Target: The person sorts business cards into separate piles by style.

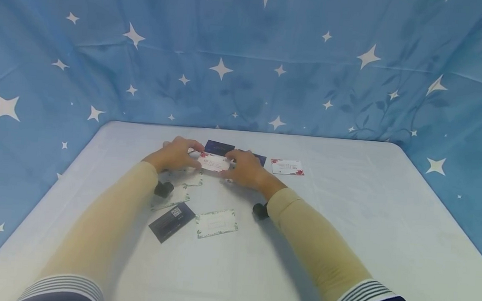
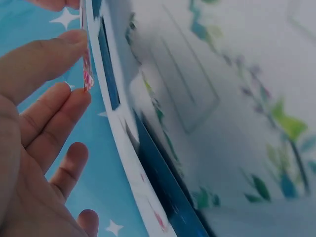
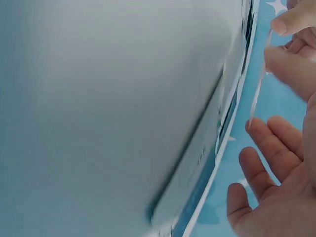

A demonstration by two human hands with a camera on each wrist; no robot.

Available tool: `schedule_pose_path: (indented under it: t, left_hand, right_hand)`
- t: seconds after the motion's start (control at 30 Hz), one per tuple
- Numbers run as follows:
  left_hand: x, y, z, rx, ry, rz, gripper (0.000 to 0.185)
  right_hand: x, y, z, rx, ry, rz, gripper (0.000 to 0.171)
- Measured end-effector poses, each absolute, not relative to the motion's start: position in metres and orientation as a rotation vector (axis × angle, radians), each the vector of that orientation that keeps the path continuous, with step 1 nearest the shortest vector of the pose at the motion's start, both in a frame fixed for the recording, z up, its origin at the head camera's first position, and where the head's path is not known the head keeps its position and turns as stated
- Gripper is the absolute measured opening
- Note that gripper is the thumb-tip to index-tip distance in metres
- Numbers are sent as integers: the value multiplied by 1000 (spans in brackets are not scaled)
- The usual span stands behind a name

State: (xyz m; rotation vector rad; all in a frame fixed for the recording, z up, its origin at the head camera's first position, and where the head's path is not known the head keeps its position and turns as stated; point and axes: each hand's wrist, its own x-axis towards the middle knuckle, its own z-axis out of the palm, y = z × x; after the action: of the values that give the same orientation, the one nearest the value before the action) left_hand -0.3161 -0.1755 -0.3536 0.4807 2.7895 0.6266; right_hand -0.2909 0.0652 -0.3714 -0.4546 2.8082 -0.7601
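Note:
Both hands hold one white card with red flowers (image 1: pixel 214 162) above the far part of the table. My left hand (image 1: pixel 174 154) pinches its left end between thumb and fingers, and my right hand (image 1: pixel 248 170) grips the right end. From the left wrist, the card (image 2: pixel 86 66) appears edge-on between thumb and fingertips. The right wrist view also has the card (image 3: pixel 257 89) as a thin line at the fingertips. Just behind the hands lie a dark blue card (image 1: pixel 219 148) and a second dark blue card (image 1: pixel 260 159), partly hidden by the right hand.
Right of the hands lies another red-flowered card (image 1: pixel 287 167). Nearer are a dark card with a QR code (image 1: pixel 171 222) and a leaf-bordered card (image 1: pixel 217 223). More leaf-bordered cards (image 1: pixel 194 179) lie by the left wrist. A starry blue cloth (image 1: pixel 245 99) hangs behind the white table (image 1: pixel 367 217).

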Motion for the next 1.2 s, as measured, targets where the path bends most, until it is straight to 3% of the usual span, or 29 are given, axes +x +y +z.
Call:
schedule_pose_path:
  t: [0.27,0.63,1.2]
  left_hand:
    - [-320,-144,-359,632,2864,694,55]
    - [-320,-68,-361,723,2839,710,54]
    - [-325,17,-382,688,2848,712,53]
  right_hand:
    - [-296,110,-359,-543,2812,-857,58]
    - [-297,186,-353,-412,2800,-893,54]
    - [-300,254,-363,-240,2777,-787,53]
